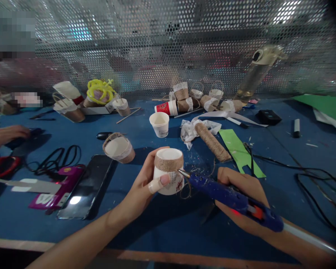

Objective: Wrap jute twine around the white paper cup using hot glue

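My left hand is closed around a white paper cup, its thumb on the front and a bandage wrapped round that thumb. Brown twine circles the cup's upper part, and a loose strand hangs near its right side. In my right hand is a blue glue gun, a glue stick jutting from its back. The metal nozzle touches or nearly touches the cup just under the twine. A roll of twine lies beyond, beside crumpled white lace. Behind the left hand stands a twine-wrapped cup.
A phone and a purple power bank lie left, near another person's hand. Decorated cups line the perforated metal screen. Green paper, black cable and a tilted bottle are on the right.
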Demonstrator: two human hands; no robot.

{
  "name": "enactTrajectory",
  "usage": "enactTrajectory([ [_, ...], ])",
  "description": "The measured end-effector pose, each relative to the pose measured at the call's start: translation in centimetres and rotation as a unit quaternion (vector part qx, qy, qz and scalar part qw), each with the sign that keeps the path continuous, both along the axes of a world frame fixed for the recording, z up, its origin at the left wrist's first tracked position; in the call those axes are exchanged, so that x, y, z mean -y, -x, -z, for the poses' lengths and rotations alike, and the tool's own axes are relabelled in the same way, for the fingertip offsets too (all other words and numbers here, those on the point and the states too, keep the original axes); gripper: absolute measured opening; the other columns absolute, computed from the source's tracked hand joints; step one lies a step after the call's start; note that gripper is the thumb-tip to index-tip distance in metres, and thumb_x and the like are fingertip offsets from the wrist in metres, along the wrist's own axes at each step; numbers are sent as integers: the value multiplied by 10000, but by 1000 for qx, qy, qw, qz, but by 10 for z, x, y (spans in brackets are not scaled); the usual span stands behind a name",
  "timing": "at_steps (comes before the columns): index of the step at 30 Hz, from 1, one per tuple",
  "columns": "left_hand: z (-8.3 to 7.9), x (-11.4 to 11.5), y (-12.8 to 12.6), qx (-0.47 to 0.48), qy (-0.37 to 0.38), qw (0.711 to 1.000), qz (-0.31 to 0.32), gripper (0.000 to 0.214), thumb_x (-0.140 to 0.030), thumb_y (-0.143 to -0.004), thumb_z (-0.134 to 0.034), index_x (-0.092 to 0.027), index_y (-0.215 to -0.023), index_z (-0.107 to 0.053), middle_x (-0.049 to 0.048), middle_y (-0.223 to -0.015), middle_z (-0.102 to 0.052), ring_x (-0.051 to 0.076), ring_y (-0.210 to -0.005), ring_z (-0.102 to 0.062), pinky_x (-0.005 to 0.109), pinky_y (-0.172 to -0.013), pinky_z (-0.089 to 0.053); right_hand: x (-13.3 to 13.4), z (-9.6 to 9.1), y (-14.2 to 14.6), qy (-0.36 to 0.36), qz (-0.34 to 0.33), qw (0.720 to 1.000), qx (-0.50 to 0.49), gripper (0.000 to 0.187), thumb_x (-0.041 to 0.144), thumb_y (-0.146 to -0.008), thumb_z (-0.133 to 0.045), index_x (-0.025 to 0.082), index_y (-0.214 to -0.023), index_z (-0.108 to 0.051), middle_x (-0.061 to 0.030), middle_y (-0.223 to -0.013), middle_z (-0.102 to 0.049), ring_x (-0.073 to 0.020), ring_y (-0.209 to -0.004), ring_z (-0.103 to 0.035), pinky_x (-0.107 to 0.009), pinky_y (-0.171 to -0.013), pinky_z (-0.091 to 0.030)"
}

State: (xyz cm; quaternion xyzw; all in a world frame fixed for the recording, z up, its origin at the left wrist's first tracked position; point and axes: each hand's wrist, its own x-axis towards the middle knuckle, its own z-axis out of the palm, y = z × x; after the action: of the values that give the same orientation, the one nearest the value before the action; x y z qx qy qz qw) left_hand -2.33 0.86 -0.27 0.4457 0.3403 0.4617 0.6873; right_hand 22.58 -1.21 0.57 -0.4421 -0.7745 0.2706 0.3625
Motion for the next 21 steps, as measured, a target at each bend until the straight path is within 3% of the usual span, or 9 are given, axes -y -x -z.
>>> enactTrajectory([
  [9, -2, 0, 0, 74, 1, 997, 26, 538, -315, -845, -644, -302, -1357, -481, 59, -1156, -673, 242, -969, -664, 355, -846, -529, -2, 2, 1, 31, 14, 999, -37, 353, 136, -802, -601, 237, -692, -281, 66, -614, -361, -99, -499, -346, -267, -480, -278],
  [21, 0, 0, 0, 44, 14, 999, -17, 570, -321, -831, -664, -316, -1370, -477, 62, -1193, -660, 241, -993, -638, 352, -863, -513, 0, -1, 3, 66, 7, 996, -55, 336, 171, -812, -591, 238, -675, -291, 51, -614, -393, -110, -499, -370, -281, -481, -284],
])
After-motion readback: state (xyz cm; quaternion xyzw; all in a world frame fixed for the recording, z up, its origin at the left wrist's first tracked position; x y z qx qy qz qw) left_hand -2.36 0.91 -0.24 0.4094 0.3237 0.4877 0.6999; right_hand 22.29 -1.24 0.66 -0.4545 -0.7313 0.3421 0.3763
